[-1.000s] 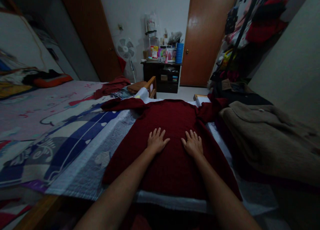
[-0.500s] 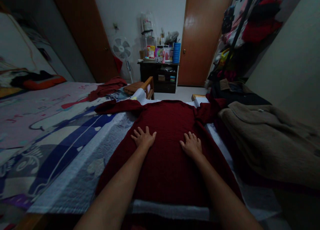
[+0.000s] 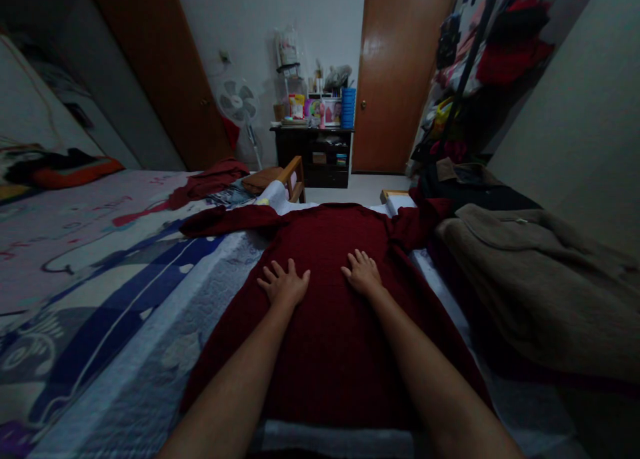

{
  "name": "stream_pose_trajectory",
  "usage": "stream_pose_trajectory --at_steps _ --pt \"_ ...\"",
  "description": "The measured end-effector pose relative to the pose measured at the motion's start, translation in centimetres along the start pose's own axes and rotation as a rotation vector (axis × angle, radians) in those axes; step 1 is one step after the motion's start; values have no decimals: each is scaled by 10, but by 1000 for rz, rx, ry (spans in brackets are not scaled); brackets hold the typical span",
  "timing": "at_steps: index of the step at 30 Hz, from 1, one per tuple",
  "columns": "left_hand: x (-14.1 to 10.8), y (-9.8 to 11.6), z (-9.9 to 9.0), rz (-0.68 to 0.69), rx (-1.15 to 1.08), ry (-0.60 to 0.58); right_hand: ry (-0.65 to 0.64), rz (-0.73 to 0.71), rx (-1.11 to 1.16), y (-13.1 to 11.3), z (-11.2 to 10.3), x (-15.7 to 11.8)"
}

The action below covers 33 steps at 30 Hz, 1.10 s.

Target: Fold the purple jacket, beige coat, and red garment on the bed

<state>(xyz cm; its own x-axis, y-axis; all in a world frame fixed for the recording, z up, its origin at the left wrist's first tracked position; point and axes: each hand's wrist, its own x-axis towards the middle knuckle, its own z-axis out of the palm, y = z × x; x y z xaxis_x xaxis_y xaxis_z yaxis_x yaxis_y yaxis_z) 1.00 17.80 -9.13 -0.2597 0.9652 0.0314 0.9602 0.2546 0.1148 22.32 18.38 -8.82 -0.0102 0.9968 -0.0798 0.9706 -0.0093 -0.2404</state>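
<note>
A dark red long-sleeved garment (image 3: 330, 352) lies spread out on the bed, its neck end away from me and its sleeves out to both sides. My left hand (image 3: 285, 284) rests flat on its left half with the fingers spread. On the upper right of the cloth lies my right hand (image 3: 363, 272), palm down and fingers apart. Neither hand grips anything. Under the garment is a pale quilted bed cover (image 3: 220, 286), showing along both sides and at the near hem.
Folded brown coats (image 3: 530, 279) are piled at the right. On the left is a patterned blanket (image 3: 120, 312) with a rust-red cloth (image 3: 210, 182) on it. Beyond stand a wooden bed post (image 3: 295, 178), a fan (image 3: 239, 102), a dark cabinet (image 3: 285, 156) and a door (image 3: 400, 79).
My right hand has slid inward and slightly away from me over the garment. The left hand stays nearly in place. The view has shifted slightly.
</note>
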Motion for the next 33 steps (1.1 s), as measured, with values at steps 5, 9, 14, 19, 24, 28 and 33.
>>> stream_pose_trajectory --at_steps 5,9,14,19,24,28,33 --pt "2 0 3 0 6 -8 37 307 -30 34 -10 0" --pt "3 -1 3 0 -4 -26 99 426 -33 31 -10 -5" --pt "5 0 -2 -12 -2 -69 132 422 -52 25 -7 -7" --pt "5 25 -8 74 -13 -76 156 411 -59 27 -5 -6" --pt "1 82 -4 459 -117 -8 169 408 -72 26 -5 -7" --pt "7 107 14 523 -165 -76 156 416 -84 25 -7 -7" --pt "34 101 29 433 -146 -110 157 414 -102 24 -7 -7"
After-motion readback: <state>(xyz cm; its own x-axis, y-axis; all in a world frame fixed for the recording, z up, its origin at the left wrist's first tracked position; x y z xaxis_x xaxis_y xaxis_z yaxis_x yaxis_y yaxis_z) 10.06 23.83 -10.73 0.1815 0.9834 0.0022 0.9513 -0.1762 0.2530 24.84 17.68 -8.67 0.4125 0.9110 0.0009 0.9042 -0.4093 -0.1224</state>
